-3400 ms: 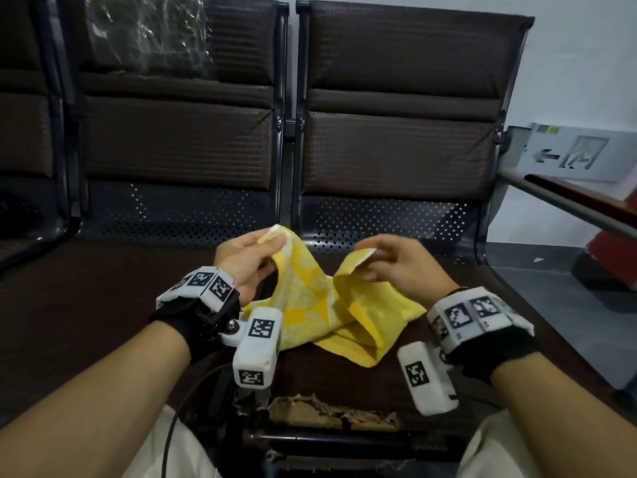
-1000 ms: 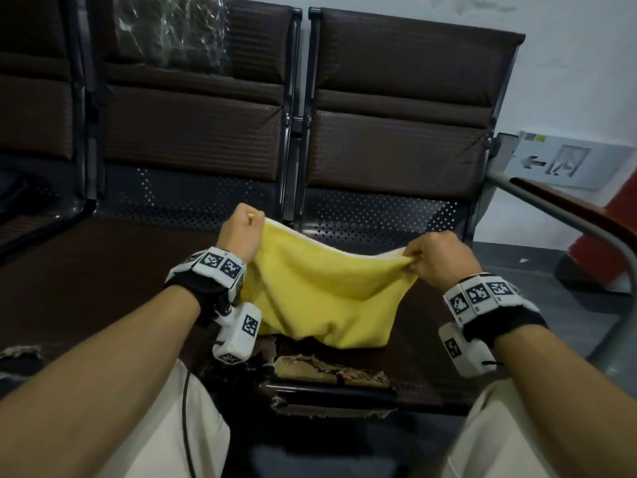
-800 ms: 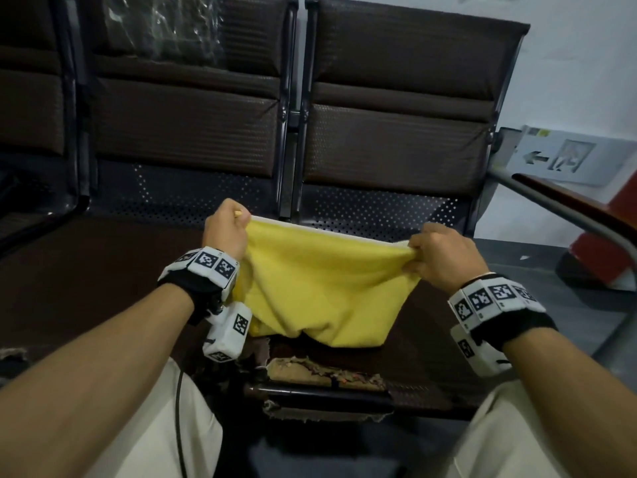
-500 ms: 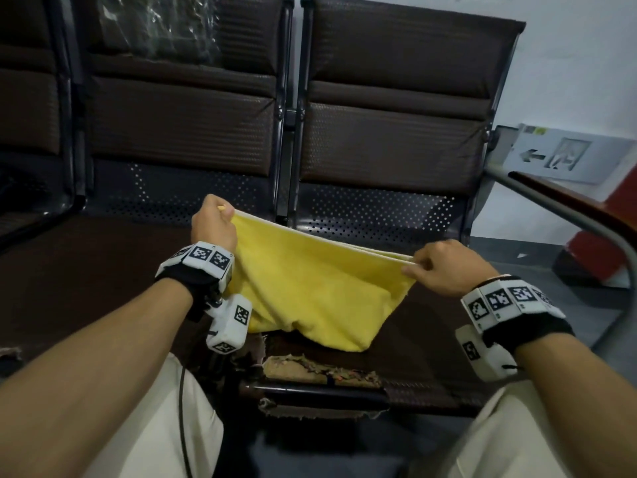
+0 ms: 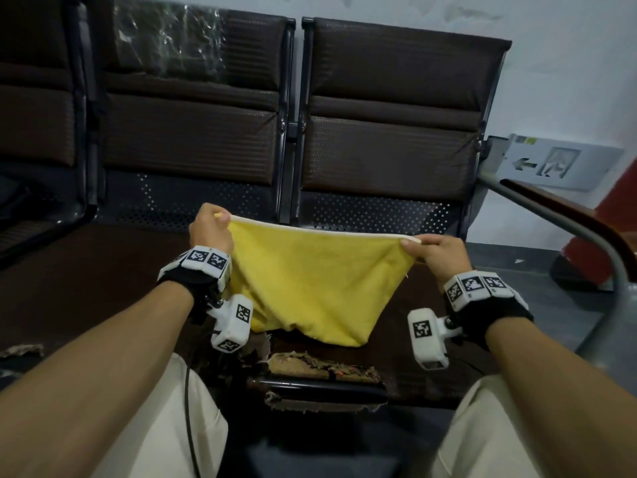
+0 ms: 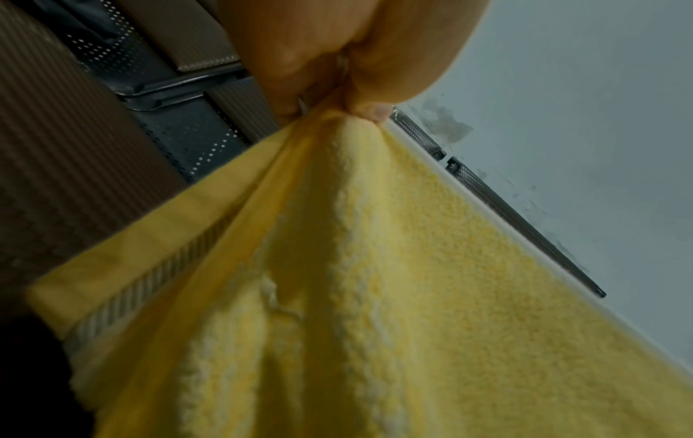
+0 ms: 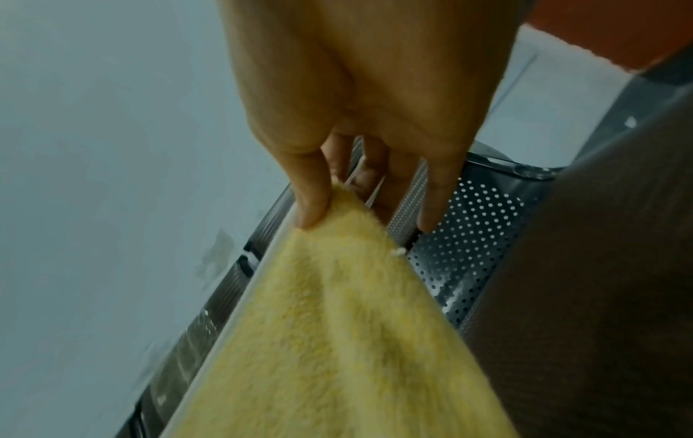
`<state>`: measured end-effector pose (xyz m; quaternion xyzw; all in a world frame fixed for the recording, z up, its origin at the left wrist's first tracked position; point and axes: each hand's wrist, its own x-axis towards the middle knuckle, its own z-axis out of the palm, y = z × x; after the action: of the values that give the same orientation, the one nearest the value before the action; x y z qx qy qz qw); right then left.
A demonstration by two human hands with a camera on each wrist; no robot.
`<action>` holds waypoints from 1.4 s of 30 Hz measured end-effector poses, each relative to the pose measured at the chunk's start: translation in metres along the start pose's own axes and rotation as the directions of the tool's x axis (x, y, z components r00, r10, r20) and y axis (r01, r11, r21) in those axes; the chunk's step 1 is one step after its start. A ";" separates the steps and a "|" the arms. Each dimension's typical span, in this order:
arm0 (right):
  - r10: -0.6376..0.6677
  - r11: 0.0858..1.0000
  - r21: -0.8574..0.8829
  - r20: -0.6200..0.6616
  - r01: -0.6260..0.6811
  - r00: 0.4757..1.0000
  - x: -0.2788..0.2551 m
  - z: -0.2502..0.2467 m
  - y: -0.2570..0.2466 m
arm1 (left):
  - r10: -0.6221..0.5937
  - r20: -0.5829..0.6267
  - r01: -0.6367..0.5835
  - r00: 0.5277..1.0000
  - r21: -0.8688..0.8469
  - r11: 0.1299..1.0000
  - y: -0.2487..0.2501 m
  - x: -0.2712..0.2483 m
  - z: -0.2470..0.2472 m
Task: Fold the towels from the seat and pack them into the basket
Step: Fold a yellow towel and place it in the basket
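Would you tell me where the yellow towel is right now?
In the head view the yellow towel hangs centre frame, stretched between the left hand and right hand, its lower edge touching the brown seat.

Light: dim indoors, soft and even, no hard shadows.
Glare: plastic wrap (image 5: 165,39) on a chair back glints.
Distortion: head view bows straight lines at its edges.
Focus: both wrist views soft, noisy, blue-grey; towel (image 6: 375,296) nap blurs up close.

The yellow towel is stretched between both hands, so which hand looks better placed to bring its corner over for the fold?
Probably the left hand. It holds its corner of the yellow towel higher, bunched firmly, while the right hand only pinches its corner with thumb and fingers, suiting an anchor.
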<state>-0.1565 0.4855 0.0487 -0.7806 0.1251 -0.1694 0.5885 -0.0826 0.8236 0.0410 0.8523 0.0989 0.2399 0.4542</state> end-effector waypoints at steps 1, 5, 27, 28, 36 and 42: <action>0.013 0.996 0.089 0.002 -0.013 1.000 0.000 0.000 -0.002 | 0.008 0.001 -0.008 1.000 -0.009 1.000 0.000 0.000 -0.002; -0.020 0.942 0.335 0.002 0.018 1.000 0.000 0.005 -0.021 | 0.059 0.069 -0.060 0.996 0.022 0.998 0.002 -0.004 -0.006; -0.241 0.959 -0.238 -0.388 0.156 0.889 0.000 -0.054 -0.131 | 0.101 0.169 -0.008 0.981 -0.479 0.878 0.138 -0.001 -0.067; -0.236 0.952 -0.280 -0.398 0.128 0.886 0.003 -0.054 -0.122 | 0.102 0.119 -0.045 0.988 -0.413 0.910 0.129 0.002 -0.063; -0.053 0.955 -0.292 -0.340 -0.052 0.939 0.034 -0.020 -0.039 | -0.066 0.178 0.111 0.982 -0.260 0.959 0.056 0.003 0.004; 0.112 0.933 -0.311 -0.223 -0.179 0.968 0.040 0.002 0.015 | -0.037 0.283 0.081 0.958 -0.147 0.986 0.023 -0.006 0.046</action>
<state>-0.1187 0.4674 0.0381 -0.8351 0.2682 -0.1801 0.4452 -0.0657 0.7752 0.0364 0.8357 0.0400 0.1106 0.5365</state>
